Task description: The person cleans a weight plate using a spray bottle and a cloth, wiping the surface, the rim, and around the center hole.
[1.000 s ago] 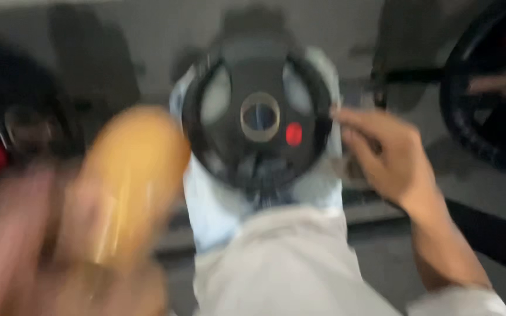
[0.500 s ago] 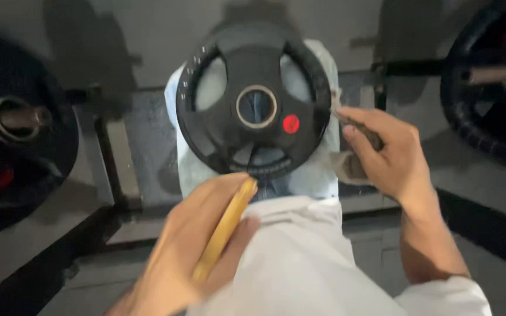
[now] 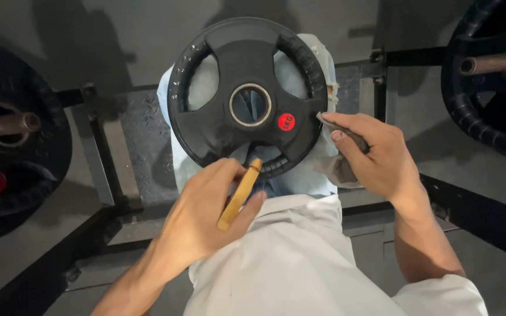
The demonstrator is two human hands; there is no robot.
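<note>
- Head view: a black weight plate (image 3: 247, 96) with three grip openings, a metal-ringed centre hole and a red round sticker rests flat on the person's lap, over pale jeans and a white shirt (image 3: 300, 257).
- The left hand (image 3: 206, 219) sits just below the plate's lower rim; its fingers (image 3: 229, 175) are closed around a flat yellow tool (image 3: 238, 196), whose upper tip touches the plate's lower edge.
- The right hand (image 3: 376, 158) is at the plate's right rim; its fingers (image 3: 344, 131) pinch a dark rag (image 3: 346, 155), and the rag's end meets the rim just beside the sticker.
- To the left, another black plate (image 3: 13, 134) hangs on a metal peg; to the right, a third plate (image 3: 493, 76) sits on a bar.
- A dark metal frame (image 3: 98, 152) runs under the lap across the grey floor.
</note>
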